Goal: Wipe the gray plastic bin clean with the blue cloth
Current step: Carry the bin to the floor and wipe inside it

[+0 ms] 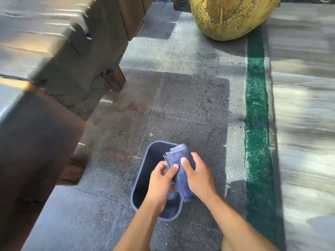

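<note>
The gray plastic bin [145, 171] stands upright on the stone floor at the bottom centre, its open top facing me. Above its opening I hold the folded blue cloth [178, 160] with both hands. My left hand [162, 182] pinches the cloth's left edge with thumb and fingers. My right hand [196, 176] grips it from the right, thumb pressed on top. The cloth's lower end hangs over the bin's right rim. My hands hide part of the bin's inside and its right rim.
A heavy dark wooden bench [59, 73] runs along the left. A large yellow speckled pot [230, 17] stands at the top. A green painted stripe [257, 124] runs down the floor on the right, with grey paving around the bin.
</note>
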The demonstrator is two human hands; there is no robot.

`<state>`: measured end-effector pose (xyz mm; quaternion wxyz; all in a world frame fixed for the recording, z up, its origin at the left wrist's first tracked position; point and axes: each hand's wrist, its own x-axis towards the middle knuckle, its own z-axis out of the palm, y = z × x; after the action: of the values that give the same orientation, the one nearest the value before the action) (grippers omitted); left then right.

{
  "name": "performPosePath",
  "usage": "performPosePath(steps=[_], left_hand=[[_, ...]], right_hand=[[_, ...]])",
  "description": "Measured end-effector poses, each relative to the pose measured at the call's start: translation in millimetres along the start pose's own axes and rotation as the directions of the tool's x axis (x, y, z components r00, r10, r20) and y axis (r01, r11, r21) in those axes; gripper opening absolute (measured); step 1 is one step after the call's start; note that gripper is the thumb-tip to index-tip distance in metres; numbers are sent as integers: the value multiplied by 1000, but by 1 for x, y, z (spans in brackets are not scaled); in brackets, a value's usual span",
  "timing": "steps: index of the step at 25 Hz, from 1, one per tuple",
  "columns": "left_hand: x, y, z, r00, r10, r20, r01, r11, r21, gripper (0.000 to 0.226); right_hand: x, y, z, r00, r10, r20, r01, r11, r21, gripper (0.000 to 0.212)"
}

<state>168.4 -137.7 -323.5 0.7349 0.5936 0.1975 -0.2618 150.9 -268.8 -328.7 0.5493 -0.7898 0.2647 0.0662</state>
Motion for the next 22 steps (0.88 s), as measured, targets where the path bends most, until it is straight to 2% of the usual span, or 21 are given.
performPosePath(steps=[5, 7, 9, 12, 17, 20, 22], left_hand=[[64, -38, -16, 999, 50, 4, -49, 987, -154, 5], [78, -49, -20, 996, 93, 13, -90, 983, -163, 5], [88, -58, -25, 993, 115, 20, -111, 985, -135, 4], [104, -67, -30, 991, 136, 19, -135, 989, -55, 8], [116, -56, -29, 969, 245, 21, -246, 967, 63, 20], [116, -50, -25, 975, 220, -13, -217, 970, 111, 35], [118, -55, -21, 986, 166, -14, -159, 963, 216, 41]], right_hand=[[48, 28, 28, 995, -103, 6, 103, 994, -22, 15], [61, 41, 37, 991, -133, -1, 133, 991, -16, 26], [66, 51, 43, 988, -156, -13, 156, 988, -16, 27], [75, 65, 49, 982, -187, -32, 187, 982, 5, 9], [85, 60, 50, 954, -286, -89, 292, 954, 71, 4], [96, 60, 41, 931, -327, -162, 346, 932, 107, 19], [108, 65, 32, 922, -321, -216, 347, 933, 95, 22]])
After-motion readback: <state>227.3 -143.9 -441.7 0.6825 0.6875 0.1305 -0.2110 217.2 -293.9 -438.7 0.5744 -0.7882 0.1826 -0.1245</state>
